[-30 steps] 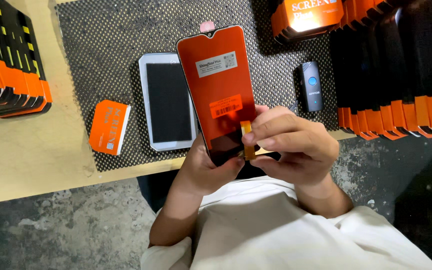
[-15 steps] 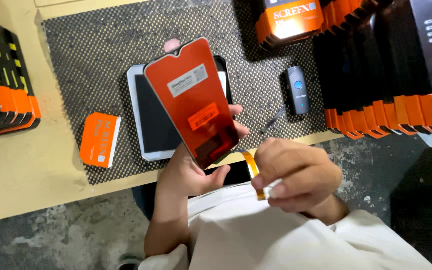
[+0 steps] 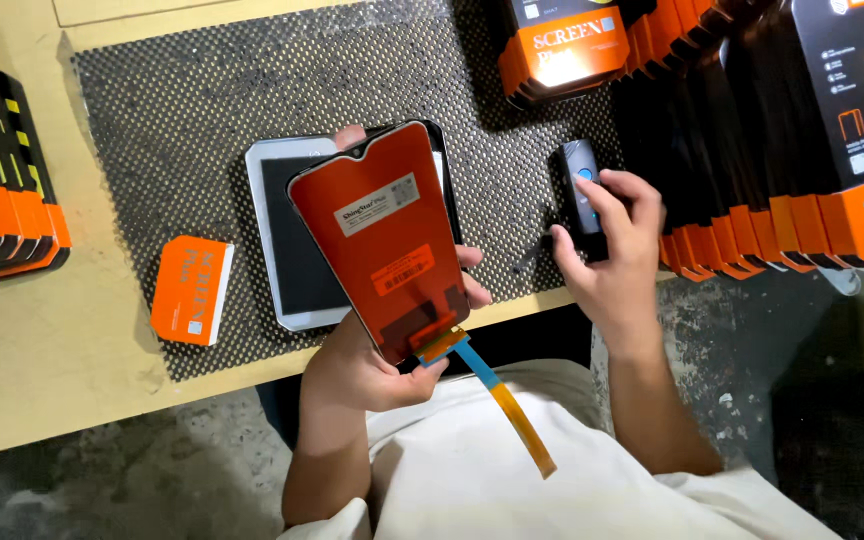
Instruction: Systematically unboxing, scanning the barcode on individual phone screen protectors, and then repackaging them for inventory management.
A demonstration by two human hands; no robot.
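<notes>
A pale wooden desk (image 3: 42, 370) runs across the upper part of the view, with its near edge toward the person, and a dark dotted mat (image 3: 202, 110) covers most of its middle. Along the desk's right end stand rows of black and orange boxes (image 3: 802, 150), packed upright side by side, and one more box (image 3: 562, 50) of the same kind lies at the far edge of the mat. A second, shorter row of boxes (image 3: 2, 200) leans at the desk's left edge. On the mat, near the near edge, lies a white tablet (image 3: 287, 250) with a dark screen, flat and face up. Above it the left hand (image 3: 372, 360) holds a phone screen (image 3: 382, 235) tilted, its orange back toward the camera; the fingers are curled around its lower end, fingertips showing at its right edge and one at the top. From the screen's lower end an orange and blue ribbon cable (image 3: 497, 395) hangs loose over the person's white shirt (image 3: 512, 480), past the near edge of the desk. A small orange box (image 3: 192, 290) lies on the mat's left border, well apart from the tablet. The right hand (image 3: 612, 260) is half closed around a small black device (image 3: 579, 195) that lies on the mat just beside the right-hand boxes, thumb on its left side, forefinger on its top face.
</notes>
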